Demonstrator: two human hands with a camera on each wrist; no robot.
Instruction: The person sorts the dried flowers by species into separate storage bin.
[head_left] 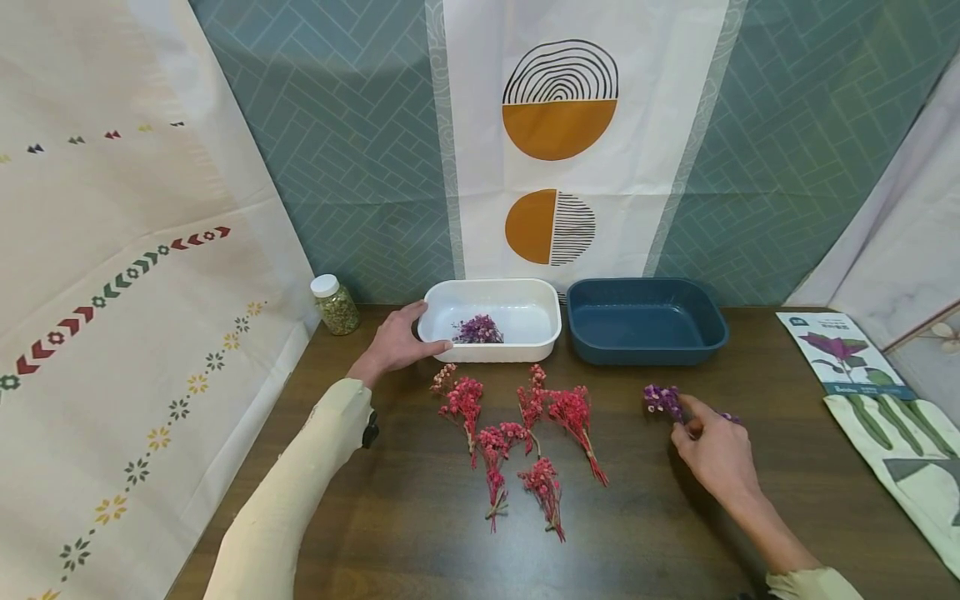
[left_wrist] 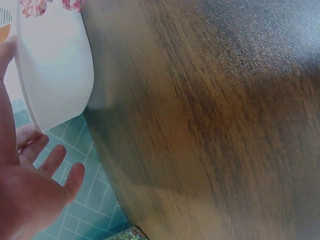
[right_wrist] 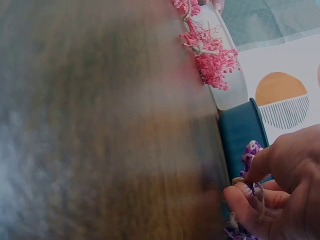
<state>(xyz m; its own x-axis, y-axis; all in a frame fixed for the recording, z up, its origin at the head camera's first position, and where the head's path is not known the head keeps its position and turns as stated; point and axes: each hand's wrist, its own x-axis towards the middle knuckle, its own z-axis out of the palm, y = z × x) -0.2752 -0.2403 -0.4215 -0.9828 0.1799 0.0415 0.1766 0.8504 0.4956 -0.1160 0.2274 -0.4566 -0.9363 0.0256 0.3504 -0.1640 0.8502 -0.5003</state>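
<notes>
My left hand (head_left: 401, 337) rests on the left end of a white oval-cornered tub (head_left: 491, 353), its thumb on the front rim and fingers at the far corner. Loosely extended fingers (left_wrist: 53, 159) show at the rim in the left wrist view. Inside the tub lie purple dried flowers (head_left: 480, 330). On the right, my right hand (head_left: 716, 450) pinches a small bunch of purple dried flowers (head_left: 662, 399) by its tied stems, low over the table. More purple blossoms (head_left: 729, 417) show just beyond that hand, partly hidden by it.
Several pink dried-flower bunches (head_left: 573, 410) lie mid-table. A dark blue tub (head_left: 648, 354) stands right of the white one. At back left stands a white-capped jar (head_left: 335, 307). A seed packet (head_left: 843, 354) and patterned gloves (head_left: 892, 450) lie along the right edge.
</notes>
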